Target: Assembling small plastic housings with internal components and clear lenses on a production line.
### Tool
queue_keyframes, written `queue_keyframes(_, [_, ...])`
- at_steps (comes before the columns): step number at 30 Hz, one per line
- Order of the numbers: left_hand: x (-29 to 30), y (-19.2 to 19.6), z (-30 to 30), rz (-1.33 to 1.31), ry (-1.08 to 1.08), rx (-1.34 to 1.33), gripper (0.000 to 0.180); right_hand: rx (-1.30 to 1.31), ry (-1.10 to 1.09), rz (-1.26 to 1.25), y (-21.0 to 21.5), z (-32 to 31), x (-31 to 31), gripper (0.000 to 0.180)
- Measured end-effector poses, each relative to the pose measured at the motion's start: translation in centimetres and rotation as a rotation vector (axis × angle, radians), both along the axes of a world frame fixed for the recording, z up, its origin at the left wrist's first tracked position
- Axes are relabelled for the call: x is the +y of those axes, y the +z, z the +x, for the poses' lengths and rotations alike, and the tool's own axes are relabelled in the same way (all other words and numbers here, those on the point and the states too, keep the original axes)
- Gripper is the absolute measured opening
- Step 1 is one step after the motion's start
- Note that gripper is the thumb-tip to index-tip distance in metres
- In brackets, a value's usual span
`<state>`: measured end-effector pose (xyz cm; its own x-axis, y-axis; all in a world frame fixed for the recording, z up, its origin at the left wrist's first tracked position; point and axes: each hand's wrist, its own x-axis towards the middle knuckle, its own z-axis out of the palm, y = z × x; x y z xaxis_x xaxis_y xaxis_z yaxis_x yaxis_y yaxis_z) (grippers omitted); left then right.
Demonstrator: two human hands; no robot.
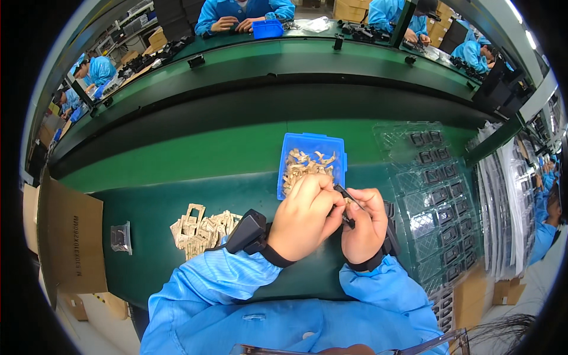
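In front of my chest, my right hand (365,228) grips a small black plastic part (350,223) between thumb and fingers. A bit of tan material shows against this part, beside the right thumb. My left hand (307,212) is closed in a pinch at the part's left edge; its fingertips hide whatever lies between them. Just beyond the left hand stands a blue bin (315,141) holding many curled tan strips (299,161). Flat tan rectangular frames (207,229) lie in a loose pile left of my left forearm. Both wrists wear black bands.
Clear plastic trays (423,222) with black frame-like parts lie on the right, next to stacked trays (500,195). A cardboard box (71,234) stands at the left table edge, near a small clear package (121,238). Across the green bench (225,106), people in blue work.
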<state>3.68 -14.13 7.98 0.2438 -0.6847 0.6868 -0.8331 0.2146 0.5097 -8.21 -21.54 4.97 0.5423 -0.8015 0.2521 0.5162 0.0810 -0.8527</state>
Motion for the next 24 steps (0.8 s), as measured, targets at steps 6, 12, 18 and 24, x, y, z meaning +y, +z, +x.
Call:
queue_keyframes(6, [0.2, -0.4, -0.7, 0.033, -0.086, -0.010, 0.026, 0.090, -0.049, -0.027, 0.1, 0.3, -0.6, 0.019])
queue_keyframes(12, [0.4, 0.0, -0.5, -0.067, -0.016, 0.006, 0.025, -0.025, 0.046, 0.058, 1.0, -0.2, -0.3, 0.018])
queue_keyframes(18, [0.8, 0.4, -0.3, -0.113, 0.030, 0.037, 0.029, -0.087, 0.053, 0.025, 0.6, -0.9, 0.0, 0.016])
queue_keyframes(24, [1.0, 0.3, -0.4, -0.134, 0.005, 0.047, 0.030, -0.188, 0.138, -0.051, 0.4, -1.0, -0.2, 0.018])
